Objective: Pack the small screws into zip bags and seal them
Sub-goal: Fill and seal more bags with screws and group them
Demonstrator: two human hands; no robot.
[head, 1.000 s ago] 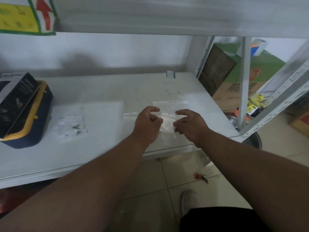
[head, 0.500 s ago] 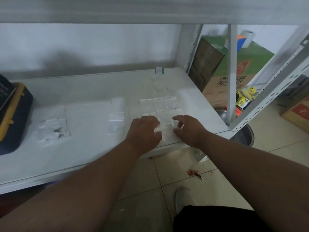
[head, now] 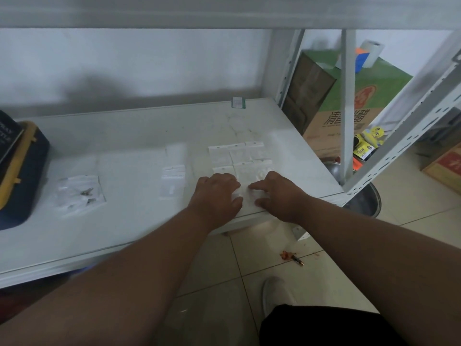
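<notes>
A small clear zip bag [head: 245,196] lies flat on the white shelf [head: 139,136] near its front edge. My left hand [head: 217,196] presses on the bag's left side and my right hand [head: 274,193] on its right side, fingers laid over it. Just behind them several small zip bags [head: 239,156] lie side by side in rows. A stack of empty zip bags [head: 173,176] sits left of my hands. Farther left an open plastic bag holds loose dark screws [head: 86,192]. What is inside the bag under my hands is hidden.
A blue and yellow case [head: 22,176] with a black box [head: 7,141] on it stands at the shelf's left end. A white shelf upright [head: 348,108] rises at the right corner, with a metal bowl [head: 364,201] and cardboard boxes [head: 349,116] on the floor beyond.
The bag was held up between both hands a second ago; it now lies on the shelf nearer the front edge with both hands pressing it flat. The camera has tilted down and right.
</notes>
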